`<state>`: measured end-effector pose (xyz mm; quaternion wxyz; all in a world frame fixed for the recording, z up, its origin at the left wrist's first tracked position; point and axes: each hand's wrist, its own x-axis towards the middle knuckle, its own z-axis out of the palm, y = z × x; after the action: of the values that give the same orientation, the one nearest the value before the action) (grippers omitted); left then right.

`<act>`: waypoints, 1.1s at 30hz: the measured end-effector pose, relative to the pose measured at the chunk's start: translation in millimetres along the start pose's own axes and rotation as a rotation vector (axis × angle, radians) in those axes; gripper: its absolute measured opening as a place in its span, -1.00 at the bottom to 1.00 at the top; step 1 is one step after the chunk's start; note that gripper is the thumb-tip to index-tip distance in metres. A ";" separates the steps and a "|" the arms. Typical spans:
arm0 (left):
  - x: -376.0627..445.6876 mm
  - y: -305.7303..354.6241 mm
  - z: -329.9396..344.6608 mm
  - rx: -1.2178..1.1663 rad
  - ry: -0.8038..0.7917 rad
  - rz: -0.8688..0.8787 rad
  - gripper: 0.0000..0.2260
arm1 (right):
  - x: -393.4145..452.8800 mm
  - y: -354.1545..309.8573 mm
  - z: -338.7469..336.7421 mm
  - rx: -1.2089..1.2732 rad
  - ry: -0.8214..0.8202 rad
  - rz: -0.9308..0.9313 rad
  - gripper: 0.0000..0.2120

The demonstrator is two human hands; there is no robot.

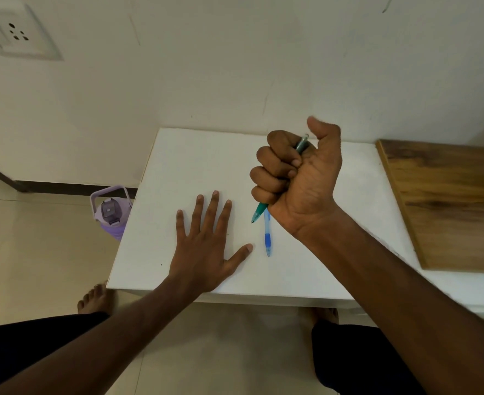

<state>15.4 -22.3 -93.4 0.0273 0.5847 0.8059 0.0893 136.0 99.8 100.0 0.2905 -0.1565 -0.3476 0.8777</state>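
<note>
— Fisted tight, that right hand (297,178): four fingers wrapped round the translucent green plastic pen (260,211), thumb sticking up, tip pointing down over the white rectangular tabletop (192,166).
— And the left hand (206,243)?
— Flat, palm down, fingers spread on the white top, holding nothing.
— Second pen there?
— Yes, a clear plastic pen with a blue grip (267,238) lies on the table between both hands, near the left thumb, its far end hidden under the right wrist.
— Surroundings?
— Brown wooden board (448,201) on the table's right side, lilac handled water bottle (111,215) on the floor, left
</note>
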 end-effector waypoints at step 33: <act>-0.2 1.0 -2.7 0.009 -0.009 -0.004 -0.10 | -3.0 1.3 0.7 -0.081 0.054 -0.047 -0.54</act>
<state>16.0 -22.5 -90.6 0.0286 0.5834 0.8074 0.0829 137.4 96.9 99.8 0.3140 -0.1835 -0.3783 0.8513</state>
